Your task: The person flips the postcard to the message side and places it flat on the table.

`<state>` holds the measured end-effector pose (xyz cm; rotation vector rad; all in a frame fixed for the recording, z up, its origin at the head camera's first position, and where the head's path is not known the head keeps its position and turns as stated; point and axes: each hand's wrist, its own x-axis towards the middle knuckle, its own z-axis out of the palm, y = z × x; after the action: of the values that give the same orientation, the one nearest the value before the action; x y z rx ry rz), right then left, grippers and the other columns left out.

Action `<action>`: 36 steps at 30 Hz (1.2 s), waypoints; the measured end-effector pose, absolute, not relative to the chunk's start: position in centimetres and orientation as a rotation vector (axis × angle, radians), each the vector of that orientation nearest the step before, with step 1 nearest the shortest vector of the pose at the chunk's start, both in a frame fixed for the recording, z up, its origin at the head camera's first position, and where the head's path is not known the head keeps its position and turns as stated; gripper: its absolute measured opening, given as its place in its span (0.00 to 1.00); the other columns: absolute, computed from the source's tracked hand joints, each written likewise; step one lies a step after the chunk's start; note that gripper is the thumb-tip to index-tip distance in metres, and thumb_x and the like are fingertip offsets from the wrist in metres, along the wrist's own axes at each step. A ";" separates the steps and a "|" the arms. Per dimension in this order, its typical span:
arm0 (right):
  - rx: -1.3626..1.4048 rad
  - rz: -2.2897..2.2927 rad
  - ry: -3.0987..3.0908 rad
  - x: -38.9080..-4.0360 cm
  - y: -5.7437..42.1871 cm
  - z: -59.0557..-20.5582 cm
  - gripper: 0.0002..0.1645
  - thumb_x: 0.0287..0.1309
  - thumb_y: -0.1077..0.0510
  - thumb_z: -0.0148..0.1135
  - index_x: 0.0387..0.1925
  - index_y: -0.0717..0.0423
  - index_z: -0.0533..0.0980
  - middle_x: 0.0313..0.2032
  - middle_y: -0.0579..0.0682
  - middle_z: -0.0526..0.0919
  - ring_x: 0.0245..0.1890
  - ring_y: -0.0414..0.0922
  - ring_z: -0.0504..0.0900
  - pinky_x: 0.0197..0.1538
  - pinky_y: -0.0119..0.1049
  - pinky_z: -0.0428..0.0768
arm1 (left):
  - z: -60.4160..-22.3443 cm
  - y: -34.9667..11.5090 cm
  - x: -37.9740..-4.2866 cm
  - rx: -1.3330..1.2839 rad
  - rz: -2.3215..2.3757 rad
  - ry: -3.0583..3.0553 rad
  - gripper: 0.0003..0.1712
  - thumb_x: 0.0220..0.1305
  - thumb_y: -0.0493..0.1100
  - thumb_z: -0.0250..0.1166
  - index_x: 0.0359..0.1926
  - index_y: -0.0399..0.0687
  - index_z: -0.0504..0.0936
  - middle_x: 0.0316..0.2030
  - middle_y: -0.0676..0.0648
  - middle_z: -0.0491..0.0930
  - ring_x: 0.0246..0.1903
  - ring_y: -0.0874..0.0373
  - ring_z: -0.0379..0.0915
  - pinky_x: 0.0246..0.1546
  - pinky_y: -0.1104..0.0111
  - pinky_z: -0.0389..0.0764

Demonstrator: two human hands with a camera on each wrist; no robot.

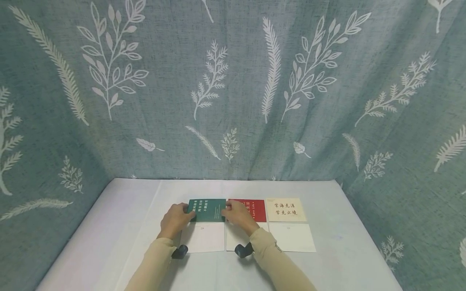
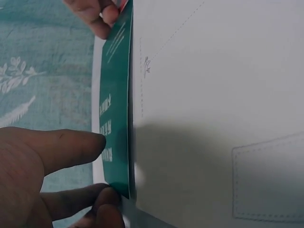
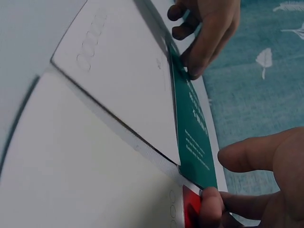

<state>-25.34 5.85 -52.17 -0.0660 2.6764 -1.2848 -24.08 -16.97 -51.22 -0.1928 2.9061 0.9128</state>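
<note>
On my feed the left hand (image 1: pixel 176 221) and right hand (image 1: pixel 241 217) pinch opposite ends of the green card (image 1: pixel 207 216), just left of the red card (image 1: pixel 259 211), so I'd best square it with light, even pressure

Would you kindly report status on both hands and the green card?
Left hand, right hand holding opposite ends of green card. Red card close on right; white card on near side. No obstruction visible.
</note>
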 end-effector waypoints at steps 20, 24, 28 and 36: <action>-0.119 -1.642 2.629 -25.1 7.2 -50.9 0.23 0.64 0.53 0.60 0.59 0.53 0.78 0.45 0.48 0.81 0.41 0.46 0.79 0.45 0.43 0.79 | -49.9 -16.9 -23.2 -0.357 1.267 2.914 0.30 0.68 0.54 0.61 0.62 0.37 0.78 0.51 0.36 0.82 0.48 0.41 0.79 0.47 0.49 0.77; -0.067 -1.749 2.578 -24.7 8.3 -50.7 0.21 0.64 0.53 0.60 0.57 0.51 0.78 0.45 0.49 0.84 0.35 0.44 0.81 0.38 0.38 0.80 | -49.6 -16.2 -23.0 -0.343 1.327 2.886 0.30 0.69 0.55 0.60 0.61 0.38 0.79 0.53 0.34 0.81 0.54 0.37 0.76 0.51 0.45 0.76; -0.009 -1.780 2.594 -24.3 8.8 -50.8 0.19 0.64 0.53 0.62 0.56 0.49 0.79 0.44 0.48 0.86 0.38 0.43 0.82 0.43 0.40 0.79 | -49.8 -15.4 -22.7 -0.343 1.351 2.872 0.28 0.69 0.54 0.61 0.60 0.38 0.80 0.53 0.35 0.81 0.55 0.38 0.75 0.53 0.44 0.75; -0.042 -1.755 2.705 -23.8 9.1 -50.9 0.17 0.64 0.56 0.62 0.53 0.52 0.82 0.41 0.47 0.85 0.40 0.43 0.79 0.46 0.41 0.78 | -49.8 -15.0 -22.2 -0.319 1.344 2.894 0.27 0.70 0.54 0.61 0.58 0.38 0.82 0.51 0.36 0.83 0.53 0.39 0.77 0.52 0.45 0.75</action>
<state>-23.76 9.12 -50.94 -0.0423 2.7054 -1.7548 -22.22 -14.99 -49.77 -0.3193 2.8940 1.3435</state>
